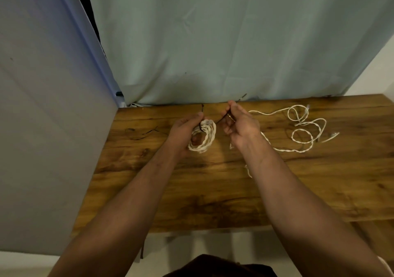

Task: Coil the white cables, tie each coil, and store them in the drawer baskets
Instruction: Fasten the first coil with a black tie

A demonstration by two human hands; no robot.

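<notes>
The round coil of white twisted cable (202, 137) is in the middle of the frame, held up just over the brown wooden counter (213, 191). It is wound into a few neat loops, one on top of the other, and it looks soft and bendy. A thin black tie (221, 120) goes around the top of the coil. One end of the tie sticks up above the left hand, and the other end runs off to the right hand.

The left hand (183, 134) has its fingers closed around the left side of the coil. The right hand (238, 123) has its fingertips pinched shut on the black tie.

So one cable is coiled, and I think it is being tied right now. The knot does not look finished yet.

A second long white twisted cable (302, 131) lies loose and curly on the counter at the right of the frame. It is not coiled. A few more thin black ties (149, 132) lie on the counter to the left. No drawer or baskets can be seen, so nothing looks put away.
</notes>
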